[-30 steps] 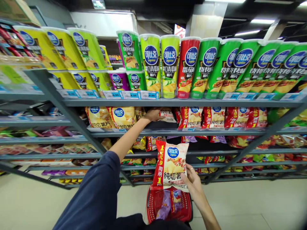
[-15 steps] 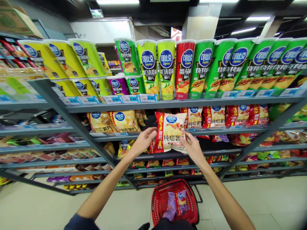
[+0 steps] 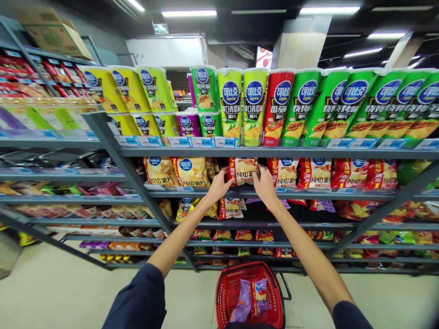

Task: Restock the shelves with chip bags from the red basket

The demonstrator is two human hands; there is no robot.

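Observation:
Both my hands hold a red and cream bag of potato chips (image 3: 244, 171) at the second shelf, in a gap between other bags. My left hand (image 3: 219, 186) grips its left edge, thumb in front. On the right edge, my right hand (image 3: 265, 185) has its fingers closed around the side. The bag stands upright, its top close under the shelf above. To its left are yellow chip bags (image 3: 190, 172); to its right, more red and cream bags (image 3: 284, 172). A similar bag (image 3: 231, 208) sits on the shelf below my hands.
Tall chip canisters (image 3: 255, 107) line the top shelf, with price tags (image 3: 224, 142) along its edge. A red shopping basket (image 3: 222, 292) with purple chip bags (image 3: 259, 297) stands on the floor below me. A slanted shelf upright (image 3: 128, 176) is at the left.
Both hands have moved forward with the chip bag, from in front of the shelves to the second shelf. The view has shifted slightly to the left.

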